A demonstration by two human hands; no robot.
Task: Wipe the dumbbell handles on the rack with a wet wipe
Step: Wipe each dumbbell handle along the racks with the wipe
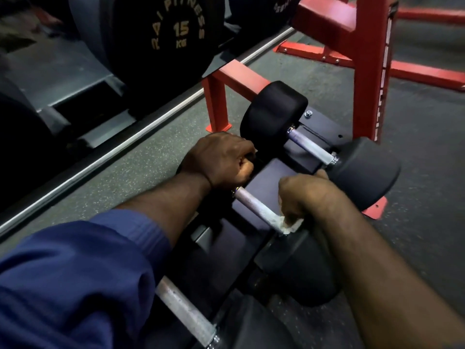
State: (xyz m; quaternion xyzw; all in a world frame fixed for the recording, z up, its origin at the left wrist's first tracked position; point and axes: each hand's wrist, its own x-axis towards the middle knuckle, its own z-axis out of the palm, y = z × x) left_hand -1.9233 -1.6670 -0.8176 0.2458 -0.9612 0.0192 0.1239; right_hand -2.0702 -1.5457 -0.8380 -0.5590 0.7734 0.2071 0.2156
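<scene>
So the person is crouched over the dumbbell rack (pixel 273 172), a low dark tray on a red frame (pixel 370 71), and right now they're on the middle dumbbell (pixel 299 270) of the three I can see. The right hand (pixel 309 197) is clamped around a scrunched white wet wipe (pixel 288 224), which is wrapped on the middle handle (pixel 251 204) at its right end, just where it meets the head. The left hand (pixel 221 159), on the arm in the blue sleeve (pixel 75 285), is curled tight over the other end of that same dumbbell. It looks like it's bracing the thing so it doesn't roll, though the head is mostly hidden under the fist, so I can't say exactly what the fingers have hold of. The hands are apart, with a bare stretch of knurled metal between them. Progress-wise, I'd call it mid-job. With the wipe at one end, I honestly can't tell whether the rest of that bar has been covered. The far handle (pixel 310 147) and the near handle (pixel 186 313) both sit untouched in their slots, and neither shows any obvious wet sheen in this dim light, so whether they're done is anyone's guess. At least one probably needs doing, plus whatever else sits on the rack out of view. There's a 15 kg plate (pixel 181 28) stacked behind, on the speckled rubber floor (pixel 151 152).
</scene>
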